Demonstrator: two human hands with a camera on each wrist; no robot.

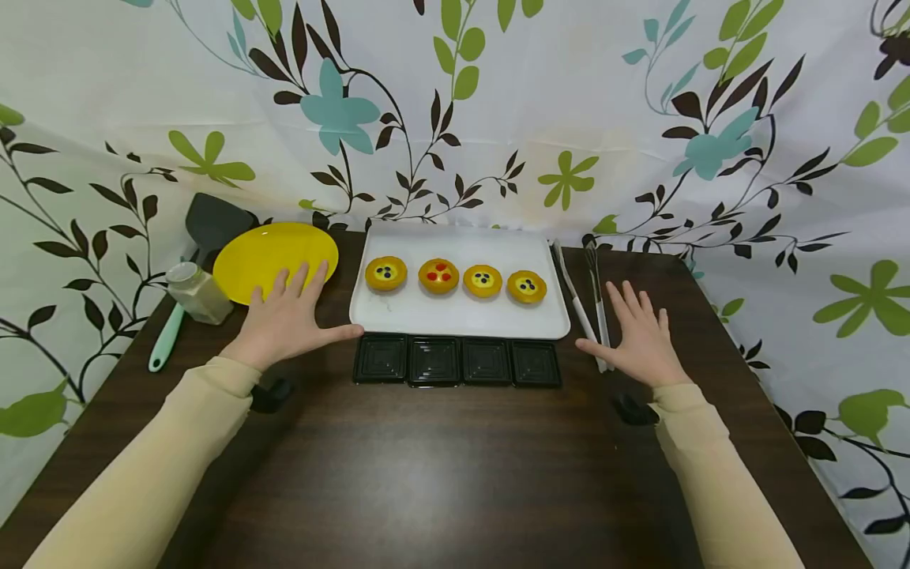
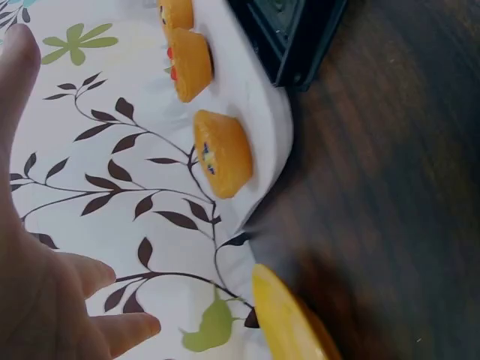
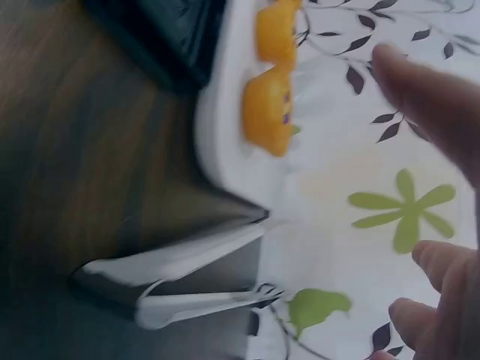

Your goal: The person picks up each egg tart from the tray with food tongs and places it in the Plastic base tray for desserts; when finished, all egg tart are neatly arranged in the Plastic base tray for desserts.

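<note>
My left hand hovers with fingers spread over the near edge of a yellow oval plate, its thumb reaching toward the white tray's left corner. On the right, my right hand is likewise spread and holds nothing, close beside white-handled tongs whose arms splay apart in the right wrist view. Between the hands, a white rectangular tray bears a row of small tarts. One tart has red pieces on top; the others, such as the leftmost tart, carry dark blue berries.
Several small black square dishes line the tray's front edge. Left of the plate lie a clear jar with a pale lid and a turner with a mint handle. A leaf-patterned curtain hangs behind the dark wooden table.
</note>
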